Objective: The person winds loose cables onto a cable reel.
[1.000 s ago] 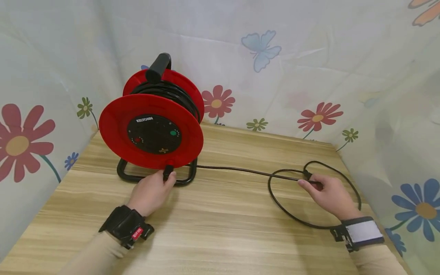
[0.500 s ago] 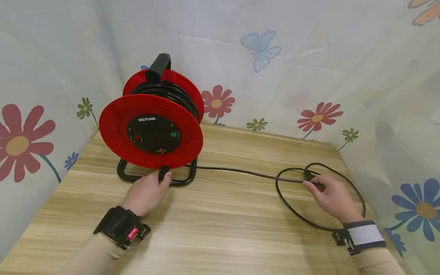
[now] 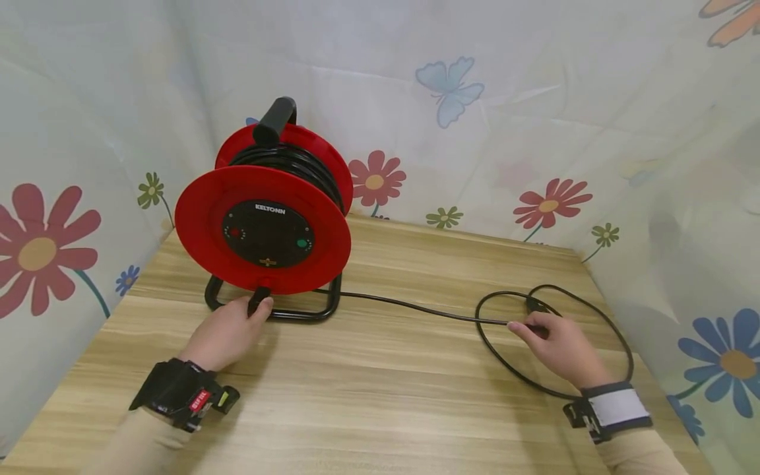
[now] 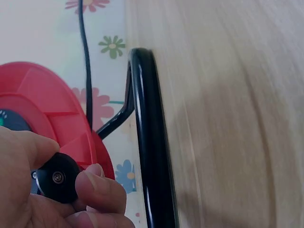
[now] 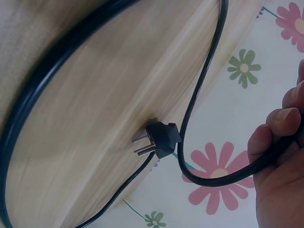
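Note:
A red cable reel (image 3: 267, 231) with black cable wound on its drum stands at the left of the table on a black tube frame (image 3: 305, 316). My left hand (image 3: 222, 333) grips the black crank knob (image 3: 259, 300) at the bottom of the reel's front disc. In the left wrist view, thumb and fingers wrap the knob (image 4: 59, 178). From the reel a black cable (image 3: 410, 305) runs right to my right hand (image 3: 561, 346), which holds it between thumb and curled fingers. Beyond that hand the cable loops, and its plug (image 5: 162, 139) shows bare prongs in the right wrist view.
The wooden table (image 3: 380, 396) meets a flower-printed cloth (image 3: 368, 86) at the back and on both sides. A black carrying handle (image 3: 275, 122) rises over the reel. The loose cable loop (image 3: 505, 361) lies near the table's right edge.
The front disc has turned clockwise, carrying the knob and my left hand to the left. My right hand, still holding the cable, has shifted slightly toward me.

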Demonstrator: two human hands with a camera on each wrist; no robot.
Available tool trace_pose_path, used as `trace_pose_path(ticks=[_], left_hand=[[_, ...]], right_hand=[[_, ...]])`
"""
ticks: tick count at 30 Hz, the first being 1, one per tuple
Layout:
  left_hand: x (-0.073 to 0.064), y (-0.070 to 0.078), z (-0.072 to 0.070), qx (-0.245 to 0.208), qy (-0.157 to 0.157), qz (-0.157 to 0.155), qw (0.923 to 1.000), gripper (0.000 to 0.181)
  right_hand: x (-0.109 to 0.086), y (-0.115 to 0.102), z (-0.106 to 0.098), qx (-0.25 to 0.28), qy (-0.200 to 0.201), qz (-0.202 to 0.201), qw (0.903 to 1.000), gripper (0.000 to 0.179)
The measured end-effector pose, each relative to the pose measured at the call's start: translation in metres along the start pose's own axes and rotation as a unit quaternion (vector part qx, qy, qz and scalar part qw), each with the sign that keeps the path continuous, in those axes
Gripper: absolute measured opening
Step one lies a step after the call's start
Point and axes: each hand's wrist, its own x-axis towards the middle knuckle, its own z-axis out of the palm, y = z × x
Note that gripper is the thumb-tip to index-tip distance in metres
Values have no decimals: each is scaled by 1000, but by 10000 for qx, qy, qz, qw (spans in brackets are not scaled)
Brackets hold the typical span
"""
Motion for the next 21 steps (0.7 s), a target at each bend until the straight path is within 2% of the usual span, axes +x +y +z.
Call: trace_pose_path(ticks=[6, 13, 21], left_hand=[[-2, -7, -6, -167, -41, -48, 9998, 52], [-2, -11, -9, -159, -81, -33, 9998, 52], [-1, -16, -10, -518, -95, -112, 9985, 54]], right_hand=[[-3, 3, 2, -77, 39, -11, 10000, 41], [-1, 4, 1, -75, 73, -55, 9999, 39], [-6, 13, 2, -106, 324, -301, 9990, 26]])
